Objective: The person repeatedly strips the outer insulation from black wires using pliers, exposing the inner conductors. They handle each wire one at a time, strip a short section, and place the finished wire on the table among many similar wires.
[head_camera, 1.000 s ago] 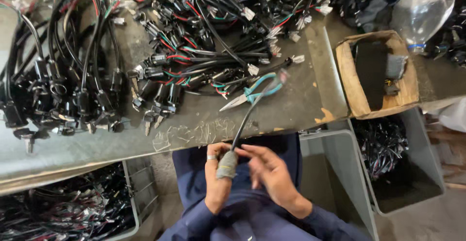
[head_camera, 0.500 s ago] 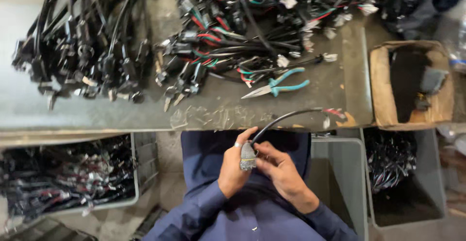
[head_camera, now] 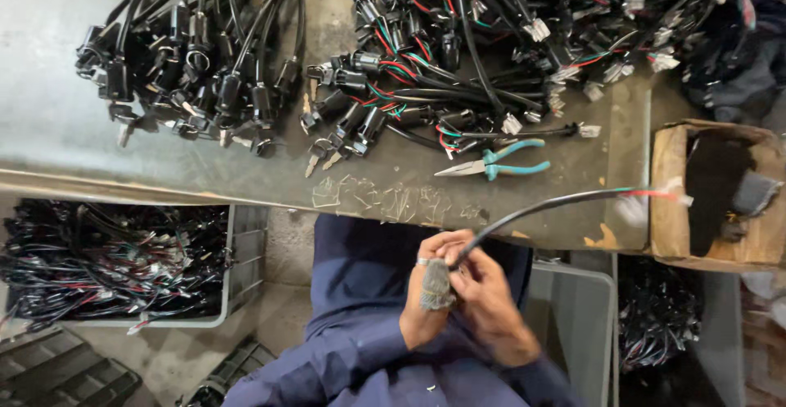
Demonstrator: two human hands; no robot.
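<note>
Both hands stay low at the lap, near edge of the counter (head_camera: 246, 179): left hand (head_camera: 427, 296) still clenched around the grey plug (head_camera: 436, 286), right hand (head_camera: 489, 292) pinching the cable (head_camera: 540, 208) at its base. Cable tail has swung right toward the box (head_camera: 667, 210), clear of the pliers (head_camera: 491, 164). Bin (head_camera: 232, 268) of harnesses sits left.

The long, thin black cable (head_camera: 540, 208) ends in red, green and white wires just beside the brown cardboard box (head_camera: 667, 202). Its other end carries a grey fuzzy sleeve (head_camera: 436, 286), held over dark navy-blue cloth work clothes (head_camera: 360, 292). Left of the box lie steel pliers with teal plastic handles (head_camera: 495, 164) on the dull grey metal bench (head_camera: 49, 120), below black cable bundles flecked red, green and white (head_camera: 458, 38).
</note>
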